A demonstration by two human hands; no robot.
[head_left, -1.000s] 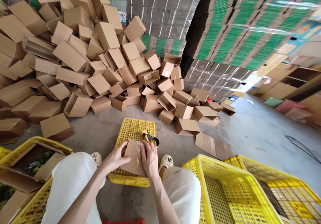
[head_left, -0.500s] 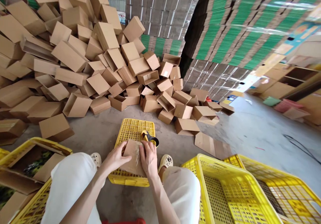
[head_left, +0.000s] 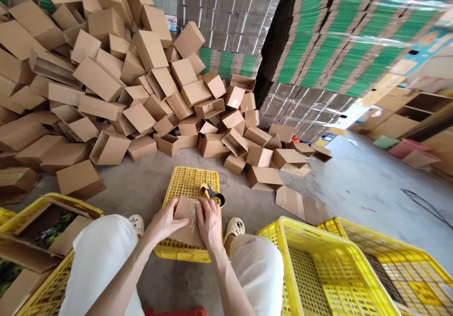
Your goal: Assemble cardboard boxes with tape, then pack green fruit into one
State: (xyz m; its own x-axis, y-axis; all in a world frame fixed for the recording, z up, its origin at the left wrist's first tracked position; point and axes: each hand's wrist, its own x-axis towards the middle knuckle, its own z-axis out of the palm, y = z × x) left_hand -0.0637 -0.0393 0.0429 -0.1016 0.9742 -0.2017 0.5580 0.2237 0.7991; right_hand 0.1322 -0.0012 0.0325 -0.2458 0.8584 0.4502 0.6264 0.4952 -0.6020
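Observation:
A small cardboard box (head_left: 184, 224) with a shiny strip of clear tape across its top lies on an upturned yellow plastic crate (head_left: 182, 179) between my knees. My left hand (head_left: 168, 220) grips its left side, thumb over the top face and fingers along the far left edge. On the right side, my right hand (head_left: 209, 221) holds the box with bent fingers, the thumb on top close to the tape. Just beyond the right fingers, a yellow and black tape dispenser (head_left: 211, 193) rests on the crate.
A big heap of cardboard boxes (head_left: 138, 89) spreads across the floor ahead. Yellow crates (head_left: 283, 259) stand to my right. At left, another yellow crate (head_left: 76, 202) holds an open carton (head_left: 31, 252) with dark green, plastic-wrapped contents. Stacks of flattened cartons (head_left: 325, 37) rise behind.
My left thumb has shifted very slightly to the right over the box top. Otherwise both hands and the box stay in place.

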